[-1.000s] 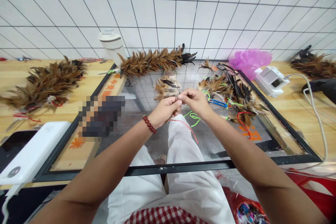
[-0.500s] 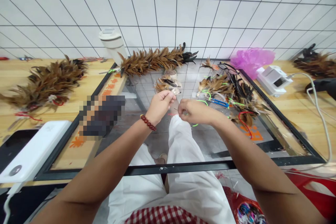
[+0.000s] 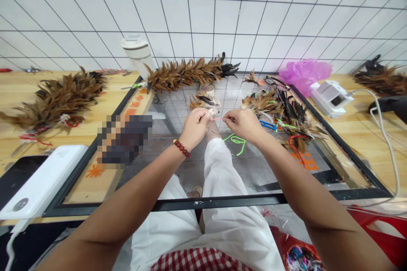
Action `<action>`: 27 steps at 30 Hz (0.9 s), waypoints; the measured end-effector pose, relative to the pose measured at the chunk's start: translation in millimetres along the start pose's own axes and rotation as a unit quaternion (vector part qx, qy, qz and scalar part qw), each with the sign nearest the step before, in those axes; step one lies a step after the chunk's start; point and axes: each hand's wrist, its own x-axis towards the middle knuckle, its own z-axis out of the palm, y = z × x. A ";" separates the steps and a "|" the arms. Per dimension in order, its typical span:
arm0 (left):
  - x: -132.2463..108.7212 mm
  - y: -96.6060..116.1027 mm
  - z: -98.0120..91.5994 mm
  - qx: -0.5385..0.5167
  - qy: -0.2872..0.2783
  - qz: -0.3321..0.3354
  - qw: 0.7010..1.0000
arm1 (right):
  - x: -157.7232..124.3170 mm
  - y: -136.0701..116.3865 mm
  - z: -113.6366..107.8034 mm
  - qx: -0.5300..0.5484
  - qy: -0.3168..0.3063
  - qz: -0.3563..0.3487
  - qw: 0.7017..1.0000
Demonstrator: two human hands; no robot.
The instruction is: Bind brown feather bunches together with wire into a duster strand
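Note:
My left hand (image 3: 197, 126), a beaded bracelet at its wrist, is closed in a pinch over the glass. From its fingertips a thin red string (image 3: 218, 118) runs short and taut to my right hand (image 3: 242, 125), whose thumb and forefinger pinch it. Right behind my left fingertips lies a small bundle of brown and black feathers (image 3: 203, 100) with whitish ends; whether those fingers also touch it I cannot tell. Below my right hand a bright green string (image 3: 238, 140) lies in loose loops on the glass.
Behind my hands stretches a long feather strip (image 3: 186, 75), near a white cup (image 3: 137, 55). To the right are loose feathers (image 3: 288, 108), a blue-handled tool (image 3: 268, 125), a pink plastic bag (image 3: 305, 75) and a white device with a cable (image 3: 330, 97). A power bank (image 3: 44, 182) lies left.
My right hand has moved slightly up and right, and the red string now shows stretched between both hands. More of the green string is visible below it. My left hand stays nearly in place.

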 end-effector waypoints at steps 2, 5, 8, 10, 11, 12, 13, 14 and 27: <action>-2.1 2.8 0.7 -0.008 -0.029 0.014 0.999 | -0.9 -4.3 0.4 -0.004 0.022 -0.011 1.000; -4.6 2.6 2.9 0.005 -0.074 -0.002 0.997 | -3.0 -10.5 -0.2 -0.016 0.051 -0.047 0.997; -2.3 -1.9 2.8 0.012 -0.039 -0.020 0.999 | -4.9 -9.9 -3.7 -0.028 0.053 -0.063 0.996; 1.1 -4.4 0.6 0.006 -0.007 -0.034 0.999 | -5.9 -6.7 -7.4 -0.034 0.027 -0.078 0.996; 2.8 -5.0 -0.9 0.008 0.005 -0.040 0.999 | -6.4 -5.3 -9.5 -0.036 0.010 -0.095 0.995; 4.0 -5.1 -2.4 0.019 0.011 -0.043 0.999 | -6.7 -4.3 -11.5 -0.035 -0.005 -0.119 0.992; 4.6 -4.6 -3.7 0.040 0.009 -0.040 0.998 | -6.9 -4.0 -13.3 -0.032 -0.011 -0.147 0.989; 4.5 -3.5 -4.6 0.070 -0.002 -0.033 0.997 | -6.9 -4.1 -14.8 -0.024 -0.009 -0.177 0.984; -6.8 11.4 0.1 0.060 -0.052 0.055 0.995 | -2.8 -0.5 -4.7 0.173 0.012 -0.170 0.970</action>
